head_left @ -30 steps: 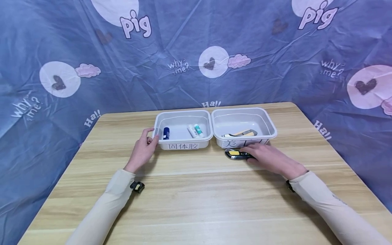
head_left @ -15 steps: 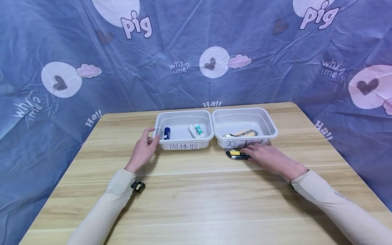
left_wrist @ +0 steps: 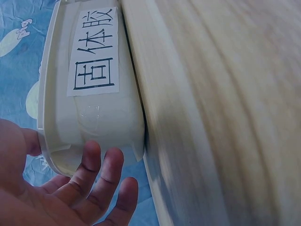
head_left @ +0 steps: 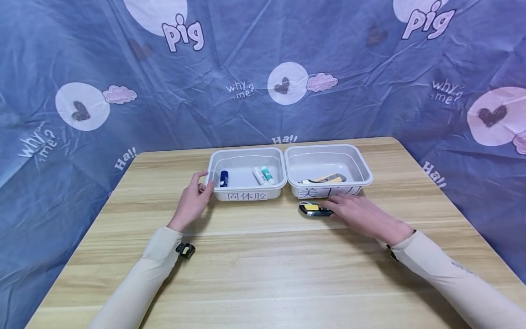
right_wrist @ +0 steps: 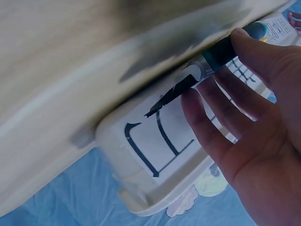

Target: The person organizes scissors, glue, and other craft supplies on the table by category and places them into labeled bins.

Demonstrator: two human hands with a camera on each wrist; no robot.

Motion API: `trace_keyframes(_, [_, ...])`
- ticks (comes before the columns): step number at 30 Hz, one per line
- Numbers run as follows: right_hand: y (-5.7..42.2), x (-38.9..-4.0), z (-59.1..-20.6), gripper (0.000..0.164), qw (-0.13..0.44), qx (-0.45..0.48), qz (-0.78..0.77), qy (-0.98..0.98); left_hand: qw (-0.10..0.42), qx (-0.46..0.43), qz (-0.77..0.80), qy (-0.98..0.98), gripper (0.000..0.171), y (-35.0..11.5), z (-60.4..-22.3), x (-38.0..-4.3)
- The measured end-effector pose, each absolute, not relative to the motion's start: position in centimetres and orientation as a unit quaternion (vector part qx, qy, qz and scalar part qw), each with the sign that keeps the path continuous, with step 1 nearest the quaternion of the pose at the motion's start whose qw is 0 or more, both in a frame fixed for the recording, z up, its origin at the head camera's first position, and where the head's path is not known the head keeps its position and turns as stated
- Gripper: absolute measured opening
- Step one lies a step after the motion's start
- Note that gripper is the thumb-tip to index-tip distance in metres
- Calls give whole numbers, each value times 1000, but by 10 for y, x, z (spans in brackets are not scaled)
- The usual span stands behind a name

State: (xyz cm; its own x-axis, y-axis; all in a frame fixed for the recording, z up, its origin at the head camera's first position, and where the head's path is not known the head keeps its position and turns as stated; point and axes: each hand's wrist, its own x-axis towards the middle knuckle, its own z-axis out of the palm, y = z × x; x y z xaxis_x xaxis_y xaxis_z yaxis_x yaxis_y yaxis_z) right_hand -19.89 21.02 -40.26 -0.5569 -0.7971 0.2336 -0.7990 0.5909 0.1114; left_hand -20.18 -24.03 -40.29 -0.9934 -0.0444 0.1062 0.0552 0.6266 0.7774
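Just in front of the right bin (head_left: 363,176), my right hand (head_left: 357,214) holds a black utility knife (head_left: 313,209) with a yellow slider. In the right wrist view, the thumb lies on one side of the knife (right_wrist: 221,52) and fingers on the other. Its dark pointed end sticks out past the fingers. Over at the left bin (head_left: 246,151), my left hand (head_left: 191,201) holds the rim at the near left corner. The left wrist view shows the thumb over the rim (left_wrist: 45,141), with the other fingers loosely bent outside the wall.
Inside the left bin lie a dark blue glue stick (head_left: 223,178), a white one (head_left: 260,176) and a green-and-white one (head_left: 267,174). Yellowish utility knives (head_left: 328,178) lie in the right bin. Both labelled bins stand side by side near the table's (head_left: 246,269) back edge.
The right hand and utility knife have shifted slightly left and toward the person, a little away from the right bin's front. The left hand has stayed on its bin.
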Motion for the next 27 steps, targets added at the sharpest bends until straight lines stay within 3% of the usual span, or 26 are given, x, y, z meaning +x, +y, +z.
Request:
trace_keyframes(9, [205, -197, -393, 49, 143, 458, 3, -878, 55, -4, -435, -899, 52, -241, -404, -202])
trace_keyframes(17, [205, -195, -383, 38, 131, 448, 22, -884, 54, -5, -437, -898, 51, -241, -404, -202])
trace_keyframes(27, [208, -195, -368, 43, 133, 434, 50, -890, 52, -3, -439, -897, 52, -240, -401, -201])
